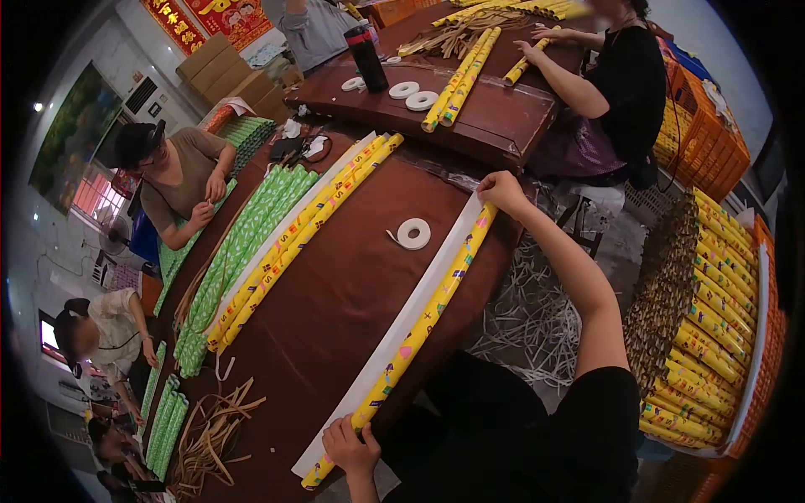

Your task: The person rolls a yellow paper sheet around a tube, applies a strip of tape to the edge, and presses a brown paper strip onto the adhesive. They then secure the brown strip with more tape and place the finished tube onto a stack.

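Presently handling one yellow roll (pixel 417 335) at both ends. Lying aslant on the brown table (pixel 335 335), along its near edge, from lower left to upper right. Bordered all along its left side by a flat white flap (pixel 392 335). Gripping the far end with the right hand (pixel 501 193), with fingertips pinched on the roll. Holding down near the close end with the left hand (pixel 352 448), with fingers toward the flap and thumb at the roll's right side; unable to say whether closed round it below.

Observed left of the roll, apart from it: one tape (pixel 413 234), flat, with a loose end pointing left. Noted farther left: a yellow pair (pixel 312 239), side by side, then green rolls (pixel 251 243) bunched just beside. Logged at lower left: tangled brown strips (pixel 216 440).

Recorded on the second table (pixel 495 138), beyond: a dark bottle (pixel 366 63), upright, tape rings (pixel 404 90) near it, and more yellow rolls (pixel 461 80). Observed there: a co-worker (pixel 633 84), with both hands at another roll (pixel 530 60). Noted at right: an orange crate (pixel 776 293) beside stacked rolls (pixel 713 335). Seen on the floor: white shreds (pixel 537 314).
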A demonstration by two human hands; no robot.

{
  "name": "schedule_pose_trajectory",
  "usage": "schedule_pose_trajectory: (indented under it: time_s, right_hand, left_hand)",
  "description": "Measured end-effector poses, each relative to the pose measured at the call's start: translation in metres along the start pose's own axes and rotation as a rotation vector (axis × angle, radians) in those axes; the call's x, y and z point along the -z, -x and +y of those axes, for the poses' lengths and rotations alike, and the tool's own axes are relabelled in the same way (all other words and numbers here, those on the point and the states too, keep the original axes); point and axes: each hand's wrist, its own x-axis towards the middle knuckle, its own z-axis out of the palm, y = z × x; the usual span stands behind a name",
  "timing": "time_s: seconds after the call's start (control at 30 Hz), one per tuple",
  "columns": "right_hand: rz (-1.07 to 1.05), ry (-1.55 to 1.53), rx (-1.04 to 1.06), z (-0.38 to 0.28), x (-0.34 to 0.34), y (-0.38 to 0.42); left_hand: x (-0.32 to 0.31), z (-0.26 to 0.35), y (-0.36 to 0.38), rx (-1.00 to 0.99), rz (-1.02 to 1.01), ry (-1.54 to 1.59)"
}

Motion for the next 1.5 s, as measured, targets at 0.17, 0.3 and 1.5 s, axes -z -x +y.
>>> schedule_pose_trajectory:
  time_s: [0.17,0.3,1.5]
  right_hand:
    - [0.081,0.095,0.046,-0.011,0.001,0.011]
    - [0.119,0.311,0.226,-0.015,-0.001,0.016]
    - [-0.342,0.627,1.224,-0.190,-0.092,0.081]
  left_hand:
    - [0.000,0.000,0.000,0.005,-0.004,0.024]
    - [0.000,0.000,0.000,0.015,-0.004,0.016]
    - [-0.001,-0.010,0.008,-0.001,0.114,0.134]
